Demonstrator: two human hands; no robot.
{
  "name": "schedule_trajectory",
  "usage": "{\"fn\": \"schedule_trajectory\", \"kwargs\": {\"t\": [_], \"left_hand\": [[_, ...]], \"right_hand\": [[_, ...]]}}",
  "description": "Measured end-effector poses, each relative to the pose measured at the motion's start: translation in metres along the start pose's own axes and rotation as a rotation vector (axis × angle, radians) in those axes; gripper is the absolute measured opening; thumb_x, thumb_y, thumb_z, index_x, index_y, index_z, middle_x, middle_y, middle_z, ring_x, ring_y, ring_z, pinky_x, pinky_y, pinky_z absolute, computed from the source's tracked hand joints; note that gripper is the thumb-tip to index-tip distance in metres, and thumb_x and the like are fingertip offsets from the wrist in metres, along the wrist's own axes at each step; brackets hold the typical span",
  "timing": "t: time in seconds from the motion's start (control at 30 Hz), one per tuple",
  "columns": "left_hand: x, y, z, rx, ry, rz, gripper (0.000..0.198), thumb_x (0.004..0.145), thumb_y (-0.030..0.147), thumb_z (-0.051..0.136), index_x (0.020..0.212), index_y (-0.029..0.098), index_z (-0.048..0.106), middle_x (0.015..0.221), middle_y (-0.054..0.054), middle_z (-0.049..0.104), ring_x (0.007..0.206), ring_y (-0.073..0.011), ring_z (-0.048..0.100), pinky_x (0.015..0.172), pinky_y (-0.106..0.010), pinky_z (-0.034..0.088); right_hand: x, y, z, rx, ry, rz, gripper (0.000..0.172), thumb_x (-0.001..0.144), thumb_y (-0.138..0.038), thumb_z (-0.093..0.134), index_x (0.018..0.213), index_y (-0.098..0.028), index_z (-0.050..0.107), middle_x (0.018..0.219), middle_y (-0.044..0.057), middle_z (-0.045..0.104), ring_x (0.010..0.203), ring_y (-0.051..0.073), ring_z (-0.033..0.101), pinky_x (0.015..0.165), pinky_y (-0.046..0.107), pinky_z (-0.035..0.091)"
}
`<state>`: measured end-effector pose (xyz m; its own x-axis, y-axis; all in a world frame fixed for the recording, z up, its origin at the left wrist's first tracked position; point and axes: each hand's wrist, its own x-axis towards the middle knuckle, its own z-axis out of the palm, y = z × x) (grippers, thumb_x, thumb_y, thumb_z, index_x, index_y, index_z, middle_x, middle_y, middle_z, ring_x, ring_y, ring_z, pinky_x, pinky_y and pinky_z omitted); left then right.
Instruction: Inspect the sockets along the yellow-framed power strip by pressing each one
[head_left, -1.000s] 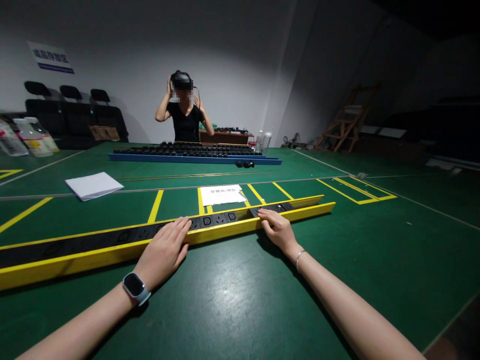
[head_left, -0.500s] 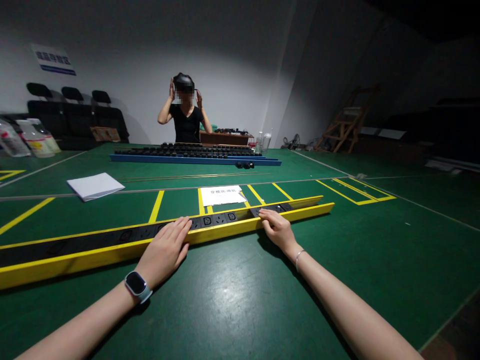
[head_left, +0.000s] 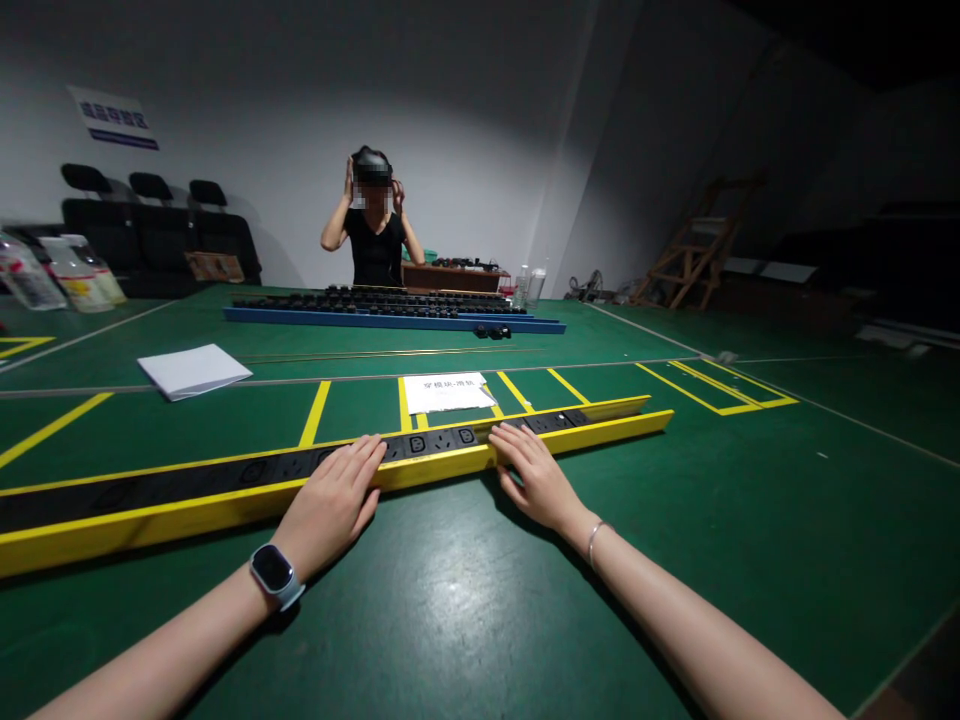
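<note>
Yellow rail (head_left: pixel 187 518): I'm pressing left hand (head_left: pixel 330 505) and right hand (head_left: pixel 534 478) open and flat on it, grasping nothing. I'm judging any shift calls for an even push from both.

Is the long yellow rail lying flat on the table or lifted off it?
Lying flat: the yellow rail rests on the green table along its whole visible length.

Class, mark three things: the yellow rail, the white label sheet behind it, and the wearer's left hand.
yellow rail (head_left: pixel 187 512), head view, front face.
white label sheet (head_left: pixel 454 392), head view, its middle.
left hand (head_left: pixel 330 505), head view, back of the hand.
</note>
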<state>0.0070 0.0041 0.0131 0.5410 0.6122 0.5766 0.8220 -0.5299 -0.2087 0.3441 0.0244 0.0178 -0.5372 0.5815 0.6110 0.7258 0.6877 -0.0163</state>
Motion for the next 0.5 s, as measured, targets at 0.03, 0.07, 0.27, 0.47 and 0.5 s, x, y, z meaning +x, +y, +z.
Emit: {"fn": "schedule_trajectory", "kwargs": {"t": [0.03, 0.07, 0.27, 0.47, 0.5], "left_hand": [[0.0, 0.0, 0.0, -0.003, 0.0, -0.003, 0.054, 0.089, 0.029, 0.047, 0.139, 0.009, 0.042, 0.141, -0.016, 0.051, 0.13, -0.027, 0.048, 0.11, -0.043, 0.039], [0.0, 0.0, 0.0, -0.007, 0.0, -0.006, 0.054, 0.089, 0.029, 0.047, 0.139, 0.01, 0.042, 0.141, -0.016, 0.051, 0.13, -0.0268, 0.048, 0.11, -0.043, 0.038], [0.0, 0.0, 0.0, -0.012, -0.002, -0.008, 0.054, 0.089, 0.029, 0.047, 0.14, 0.01, 0.042, 0.141, -0.015, 0.051, 0.13, -0.0267, 0.048, 0.11, -0.043, 0.038], [0.0, 0.0, 0.001, -0.005, -0.004, -0.002, 0.054, 0.089, 0.029, 0.047, 0.139, 0.009, 0.042, 0.141, -0.016, 0.051, 0.13, -0.0267, 0.048, 0.11, -0.043, 0.038], [0.0, 0.0, 0.001, -0.009, -0.003, -0.003, 0.054, 0.089, 0.029, 0.047, 0.139, 0.01, 0.042, 0.141, -0.016, 0.051, 0.13, -0.0267, 0.048, 0.11, -0.043, 0.038]], "right_hand": [[0.002, -0.006, 0.0, 0.003, -0.044, -0.025, 0.057, 0.09, -0.017, 0.047, 0.145, -0.021, 0.036, 0.143, 0.009, 0.049, 0.137, 0.023, 0.038, 0.117, 0.05, 0.029], [0.004, -0.011, 0.0, 0.006, -0.076, -0.043, 0.058, 0.09, -0.018, 0.048, 0.147, -0.022, 0.034, 0.144, 0.008, 0.048, 0.138, 0.022, 0.037, 0.118, 0.05, 0.026], [0.008, -0.016, 0.001, 0.018, -0.149, -0.066, 0.063, 0.089, -0.018, 0.051, 0.148, -0.025, 0.032, 0.148, 0.005, 0.042, 0.141, 0.023, 0.031, 0.119, 0.052, 0.021], [0.005, -0.01, 0.001, 0.012, -0.125, -0.033, 0.06, 0.088, -0.017, 0.052, 0.145, -0.027, 0.037, 0.146, 0.005, 0.045, 0.141, 0.023, 0.031, 0.118, 0.054, 0.022], [0.004, -0.009, 0.001, 0.009, -0.118, -0.029, 0.06, 0.087, -0.017, 0.053, 0.145, -0.027, 0.037, 0.145, 0.005, 0.046, 0.14, 0.023, 0.032, 0.117, 0.054, 0.023]]}}
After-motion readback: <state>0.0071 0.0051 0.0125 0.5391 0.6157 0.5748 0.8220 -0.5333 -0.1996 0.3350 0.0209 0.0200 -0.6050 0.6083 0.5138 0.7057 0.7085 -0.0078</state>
